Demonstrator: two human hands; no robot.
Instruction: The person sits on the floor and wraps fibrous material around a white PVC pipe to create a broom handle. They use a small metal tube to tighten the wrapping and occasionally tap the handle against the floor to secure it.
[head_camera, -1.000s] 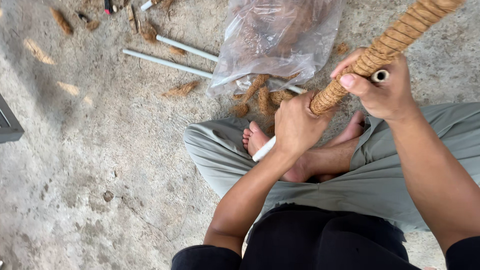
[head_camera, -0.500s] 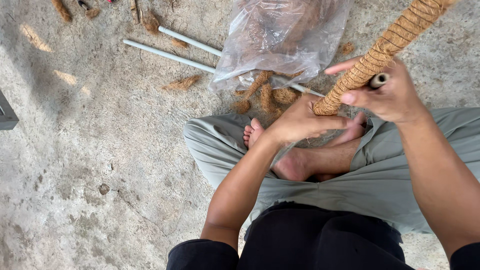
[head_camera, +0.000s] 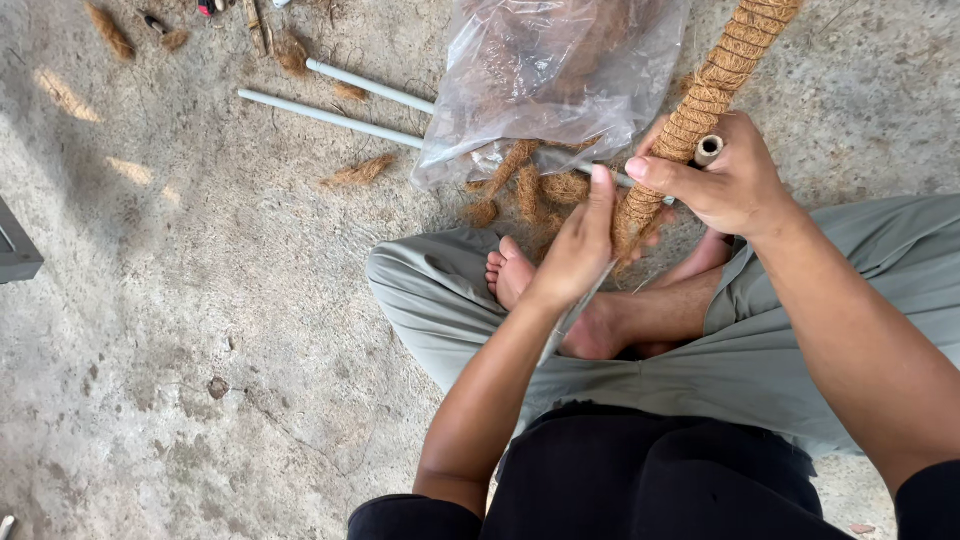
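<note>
I sit cross-legged on a concrete floor, bare feet tucked in. A pole wrapped in brown coir rope slants from the top right down to my lap. My right hand grips it near the lower end, together with a small spool of twine at the thumb. My left hand is pressed flat against the frayed lower end of the wrapped pole, fingers straight. The bare grey end of the pipe sticks out below my left palm.
A clear plastic bag of coconut fibre lies just beyond my feet, with loose fibre tufts spilling out. Two thin white pipes lie on the floor at upper left. Small tools and fibre scraps sit at the top edge. A grey box corner shows at left.
My left hand slid up the pole's lower end and flattened its fingers against the fibre. The right hand kept its grip. The view shifted slightly.
</note>
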